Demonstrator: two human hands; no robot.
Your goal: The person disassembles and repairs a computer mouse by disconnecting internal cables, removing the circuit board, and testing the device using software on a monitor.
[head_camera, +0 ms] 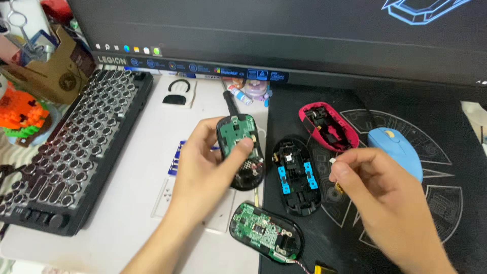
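1. The left hand (203, 167) holds an opened black mouse base with a green circuit board (240, 151) above the white desk (127, 213), fingers closed around its edges, thumb on the board.
2. The right hand (378, 195) pinches a tiny white part (333, 160) between thumb and forefinger, over the black patterned mouse mat (446, 152).
3. Between the 2 hands lies a black mouse shell with blue inserts (297, 176).
4. Near it lie a second green-board mouse base (265, 232), a pink mouse shell (328, 127) and a blue mouse (398, 149).
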